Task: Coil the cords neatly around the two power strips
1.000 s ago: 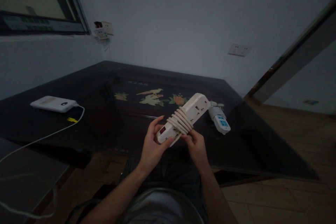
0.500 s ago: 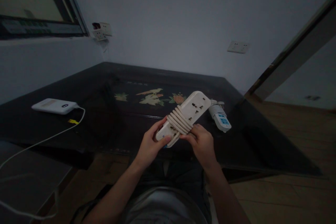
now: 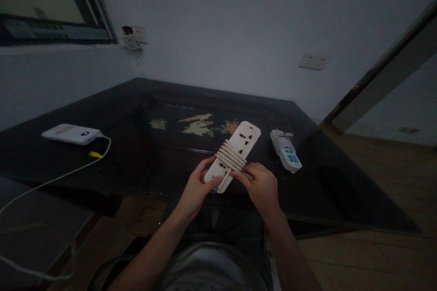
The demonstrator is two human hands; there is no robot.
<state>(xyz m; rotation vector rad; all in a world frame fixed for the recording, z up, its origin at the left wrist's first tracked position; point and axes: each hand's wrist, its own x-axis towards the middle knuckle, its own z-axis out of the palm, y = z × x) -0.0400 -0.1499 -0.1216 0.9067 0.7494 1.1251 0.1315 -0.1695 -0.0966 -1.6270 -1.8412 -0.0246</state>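
A white power strip (image 3: 246, 136) is held above the near side of the dark table, tilted with its far end to the right. Several turns of its thick white cord (image 3: 231, 155) are wound around its middle. My left hand (image 3: 195, 186) grips the strip's near end, thumb on the socket face. At the strip's right side, my right hand (image 3: 262, 186) pinches the cord at the coil with thumb and fingers. Some blue shows at the near end, too small to make out. To the right lies a second, smaller power strip (image 3: 286, 151) with blue sockets, its cord also wound round it.
The glossy black table (image 3: 136, 163) bears a bird-and-flower picture. On its left lies a white power-bank-like device (image 3: 71, 134) with a white cable (image 3: 64, 175) hanging off the near edge and a yellow tag (image 3: 95, 154). Wall sockets (image 3: 312, 61) sit behind.
The held power strip has turned a little more upright, its far end shifting left. Both hands keep their grip; the right fingers have moved slightly along the coil.
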